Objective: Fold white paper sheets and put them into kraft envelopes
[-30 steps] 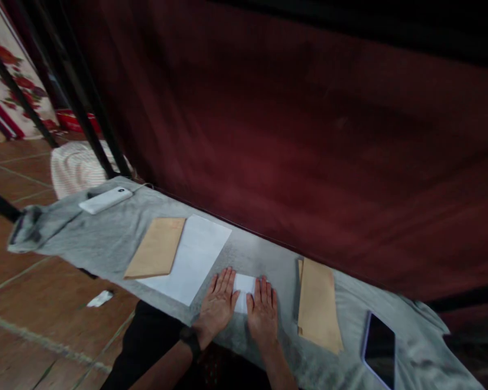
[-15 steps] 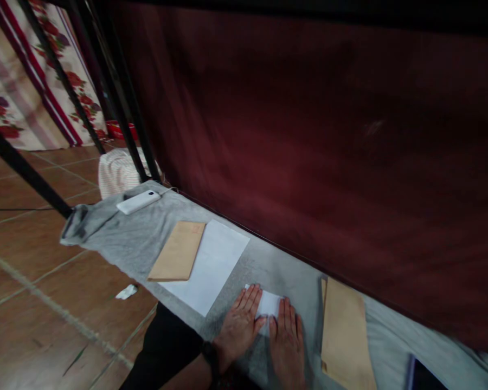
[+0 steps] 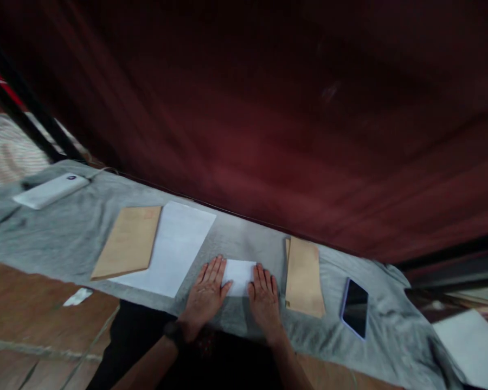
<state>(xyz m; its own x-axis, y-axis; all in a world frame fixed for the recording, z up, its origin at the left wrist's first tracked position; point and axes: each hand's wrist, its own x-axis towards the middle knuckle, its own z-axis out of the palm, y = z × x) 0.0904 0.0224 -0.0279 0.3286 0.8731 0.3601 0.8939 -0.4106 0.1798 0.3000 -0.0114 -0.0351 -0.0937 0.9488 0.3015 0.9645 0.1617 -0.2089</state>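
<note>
Nothing's gripped, small paper [image 3: 239,277] just pinned by flat left hand [image 3: 205,297] at 9 o'clock, right hand [image 3: 265,299] at 3. Probably being smoothed; even pressure's called for next.

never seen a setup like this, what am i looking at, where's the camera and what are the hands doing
There is no machine here: a person works bare-handed, and every picture comes from one camera worn on their head, looking forward and down. The left hand and right hand lie flat at opposite ends of a small white paper; neither grips it. On the grey cloth, to the left, are a larger white sheet, a brown paper stack overlapping it, and a white oblong device. To the right lie more brown papers and a phone.
</note>
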